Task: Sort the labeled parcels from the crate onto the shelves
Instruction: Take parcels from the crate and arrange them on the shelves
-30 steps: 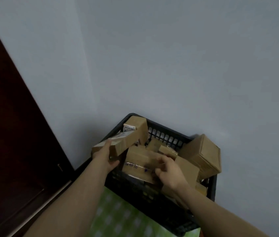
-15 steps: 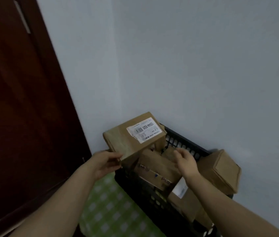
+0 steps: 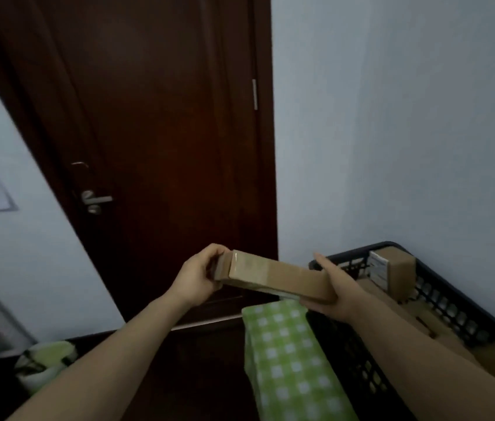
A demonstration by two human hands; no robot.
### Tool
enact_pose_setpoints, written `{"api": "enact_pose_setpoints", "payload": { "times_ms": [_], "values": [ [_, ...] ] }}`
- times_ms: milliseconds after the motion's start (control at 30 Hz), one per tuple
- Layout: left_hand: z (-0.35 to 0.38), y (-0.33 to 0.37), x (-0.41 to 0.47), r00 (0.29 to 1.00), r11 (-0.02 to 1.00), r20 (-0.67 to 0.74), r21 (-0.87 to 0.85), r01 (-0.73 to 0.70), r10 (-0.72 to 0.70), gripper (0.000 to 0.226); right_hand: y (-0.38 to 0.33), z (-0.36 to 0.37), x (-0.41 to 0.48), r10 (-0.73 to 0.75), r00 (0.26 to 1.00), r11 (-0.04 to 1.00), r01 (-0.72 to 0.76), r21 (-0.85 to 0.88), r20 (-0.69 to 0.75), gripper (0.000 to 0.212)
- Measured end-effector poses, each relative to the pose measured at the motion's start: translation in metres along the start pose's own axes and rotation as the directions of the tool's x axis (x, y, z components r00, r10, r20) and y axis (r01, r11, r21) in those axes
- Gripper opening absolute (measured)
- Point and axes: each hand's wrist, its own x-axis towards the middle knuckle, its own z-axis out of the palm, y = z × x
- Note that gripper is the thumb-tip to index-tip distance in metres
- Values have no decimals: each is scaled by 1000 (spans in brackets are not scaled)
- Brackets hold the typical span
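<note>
A flat brown cardboard parcel (image 3: 273, 276) hangs in the air left of the black plastic crate (image 3: 440, 302), seen nearly edge-on. My left hand (image 3: 199, 276) grips its left end with curled fingers. My right hand (image 3: 335, 291) supports its right end, fingers straight along the far side and palm under it. Its label is not visible. Several more brown parcels lie in the crate; one upright box (image 3: 395, 276) with a white label stands at the far corner.
A dark wooden door (image 3: 155, 132) with a metal handle (image 3: 96, 202) fills the space ahead. The crate stands on a green checked surface (image 3: 288, 357) against a pale wall. A green-and-white bag (image 3: 44, 364) sits low at the left.
The parcel has come out of the crate and moved left, now held level between both hands. My right hand left the crate's parcels and took the parcel's right end. My view swung left toward the door.
</note>
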Motion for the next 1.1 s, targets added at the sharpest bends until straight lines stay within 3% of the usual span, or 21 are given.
{"api": "enact_pose_setpoints", "payload": {
  "times_ms": [67,100,133,167,200,233,267,300,433,567,667,767,867,933,1100],
  "values": [
    [-24,0,-13,993,994,-99,102,-48,58,59,9,26,-3,32,998,999,-33,6,50,34],
    [-35,-1,-20,984,996,-174,91,-8,24,61,13,39,-5,18,995,1000,-20,14,101,35],
    [-46,-5,-26,964,997,-259,28,72,-62,64,16,52,-6,-16,990,999,13,29,137,33],
    [-57,-6,-33,916,960,-307,-184,211,-260,67,19,65,-7,-61,985,997,53,49,164,32],
    [-70,-9,-41,844,836,-270,-448,315,-463,65,22,79,-9,-115,977,992,103,71,181,32],
    [-84,-14,-47,779,633,-130,-671,386,-613,60,25,92,-10,-170,966,983,154,98,195,36],
    [-97,-19,-55,736,466,-1,-775,427,-677,60,30,105,-11,-223,952,973,204,108,210,40],
    [-108,-23,-63,730,405,68,-796,450,-680,66,35,118,-11,-267,936,963,250,102,228,45],
    [-140,-33,-92,781,528,11,-731,432,-624,64,56,159,-20,-325,866,936,352,-4,379,47],
    [-165,-47,-116,820,535,-3,-759,371,-572,52,69,184,-32,-222,842,947,306,-98,491,30],
    [-177,-54,-131,829,536,-20,-771,344,-560,55,74,197,-34,-188,836,940,305,-151,516,33],
    [-187,-64,-141,819,556,-39,-752,353,-573,69,79,206,-34,-194,828,959,273,-75,526,31],
    [-185,-64,-143,787,531,-42,-760,375,-615,78,92,215,-33,-155,838,986,167,23,523,39],
    [-177,-63,-140,794,476,-51,-822,311,-606,67,103,222,-34,-115,838,993,103,53,534,52],
    [-172,-61,-132,809,425,-137,-893,149,-571,41,119,231,-35,-79,814,995,101,-7,576,48]
  ]
}}
